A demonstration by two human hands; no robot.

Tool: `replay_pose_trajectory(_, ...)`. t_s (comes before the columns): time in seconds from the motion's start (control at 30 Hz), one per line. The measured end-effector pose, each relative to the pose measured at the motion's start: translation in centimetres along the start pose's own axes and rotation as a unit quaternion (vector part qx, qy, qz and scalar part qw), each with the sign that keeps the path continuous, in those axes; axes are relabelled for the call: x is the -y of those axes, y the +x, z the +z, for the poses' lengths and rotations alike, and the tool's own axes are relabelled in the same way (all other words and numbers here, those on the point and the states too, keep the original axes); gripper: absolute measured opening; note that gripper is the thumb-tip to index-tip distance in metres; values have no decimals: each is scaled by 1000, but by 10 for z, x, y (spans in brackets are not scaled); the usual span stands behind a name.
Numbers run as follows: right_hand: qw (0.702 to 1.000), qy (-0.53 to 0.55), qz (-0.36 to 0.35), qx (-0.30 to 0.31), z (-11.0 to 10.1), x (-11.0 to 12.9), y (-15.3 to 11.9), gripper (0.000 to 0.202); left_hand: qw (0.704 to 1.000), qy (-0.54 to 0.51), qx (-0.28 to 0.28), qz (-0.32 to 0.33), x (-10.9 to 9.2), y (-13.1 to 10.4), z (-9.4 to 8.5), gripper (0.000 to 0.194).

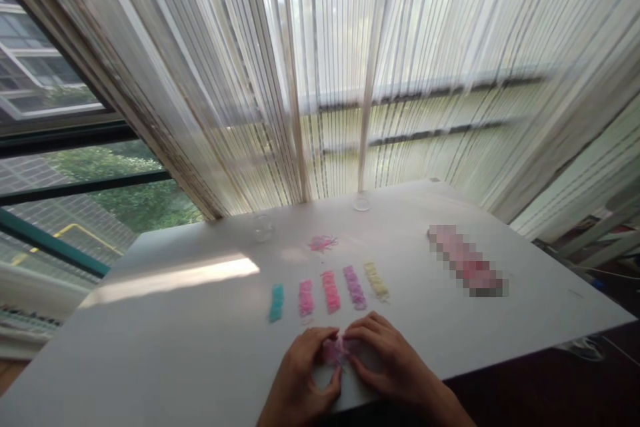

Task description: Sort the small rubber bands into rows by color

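Head view: five coloured strips (330,292) lined up on tabletop (175,353), pink tangle (323,243) left loose; pinkish bunch (334,351) unplaced, pinched by left hand (306,370) and right hand (390,357) fingers

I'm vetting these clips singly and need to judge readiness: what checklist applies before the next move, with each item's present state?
1) Left-hand grip and right-hand grip both on the lilac piece: ok.
2) Lilac piece held firmly: cannot tell, partly hidden.
3) Teal bundle, pink bundle, coral bundle, purple bundle and yellow bundle lying apart from one another: ok.
4) No strays beside the pink bundle: not ok, a loose strand lies at its near end.
5) Pink pile separate from the row: ok, beyond it.
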State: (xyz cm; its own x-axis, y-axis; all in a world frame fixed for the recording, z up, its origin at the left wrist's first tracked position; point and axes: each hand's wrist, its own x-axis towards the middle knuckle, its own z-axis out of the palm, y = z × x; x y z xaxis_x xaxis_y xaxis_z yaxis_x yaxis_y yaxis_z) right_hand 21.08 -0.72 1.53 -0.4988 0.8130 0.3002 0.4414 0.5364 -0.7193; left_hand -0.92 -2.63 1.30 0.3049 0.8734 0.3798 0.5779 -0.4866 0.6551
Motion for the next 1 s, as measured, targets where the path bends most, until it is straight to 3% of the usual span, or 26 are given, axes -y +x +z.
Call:
replay_pose_trajectory(0.13,1000,11,10,-6,-1,2,1,32,999,-33,17,-14,2,0,-7,52)
replay_pose_trajectory(0.27,1000,15,13,-16,0,3,2,32,999,-48,21,-3,9,-1,-10,36)
replay_pose_trajectory(0.53,999,1,7,-36,6,-4,3,24,1000,-11,-20,-17,21,-8,-13,16)
replay_pose_trajectory(1.0,999,2,22,-38,7,-4,1,22,1000,28,-2,0,7,1,-1,13)
